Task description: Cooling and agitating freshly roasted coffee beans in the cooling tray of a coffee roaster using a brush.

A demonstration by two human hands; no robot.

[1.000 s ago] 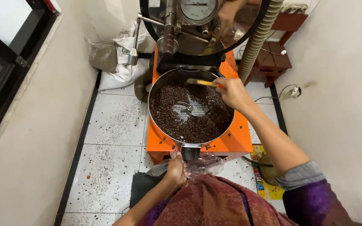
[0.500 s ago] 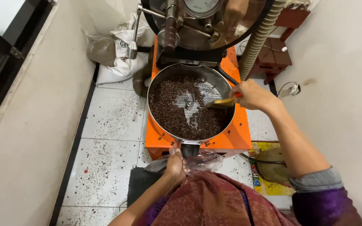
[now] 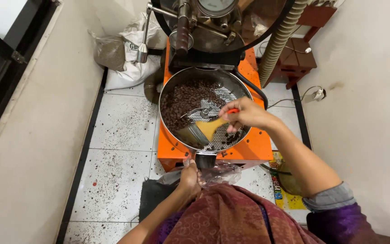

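Note:
An orange coffee roaster [image 3: 249, 149] stands on the tiled floor, its round steel cooling tray [image 3: 170, 86] holding dark roasted beans [image 3: 181, 99] heaped at the left and back. The perforated bottom shows bare at the near right. My right hand [image 3: 244, 115] grips a brush [image 3: 201, 131] with a wooden body and an orange handle end, bristles down in the tray near the front. My left hand [image 3: 189, 178] holds a clear plastic bag [image 3: 220, 171] under the dark chute [image 3: 205, 159] at the tray's front.
White and clear sacks [image 3: 123, 49] lie against the wall at the back left. A ribbed hose [image 3: 278, 40] runs up at the right, beside a dark red stool [image 3: 299, 58]. Cables and a plug [image 3: 317, 94] lie by the right wall. Spilled bits speckle the tiles [image 3: 113, 167].
My right hand has swept the brush from the tray's far right rim down toward the front, and beans have cleared off the near right of the perforated bottom. The left hand stays at the bag.

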